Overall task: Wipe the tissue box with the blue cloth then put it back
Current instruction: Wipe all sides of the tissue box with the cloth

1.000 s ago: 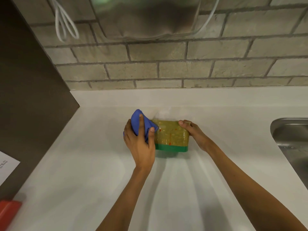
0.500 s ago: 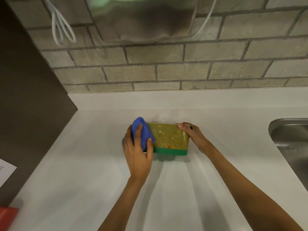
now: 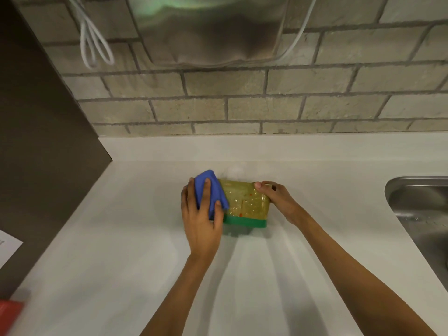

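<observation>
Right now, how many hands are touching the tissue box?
2: the left hand presses the blue cloth on the yellow-green tissue box's left end; the right hand holds its right end.

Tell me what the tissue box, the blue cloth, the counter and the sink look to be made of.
Tissue box: seemingly a glossy yellow-green plastic wrap, judging by its crinkled highlights, with a green band at the base.
Blue cloth: soft matte fabric, folding and bunching under the left hand; possibly microfibre.
Counter: smooth white solid surface or laminate, faintly sheened.
Sink: brushed stainless steel, grey with soft reflections.

Both forearms are bare, with no sleeves, down to the left hand (image 3: pixel 202 221) and right hand (image 3: pixel 278 198).
</observation>
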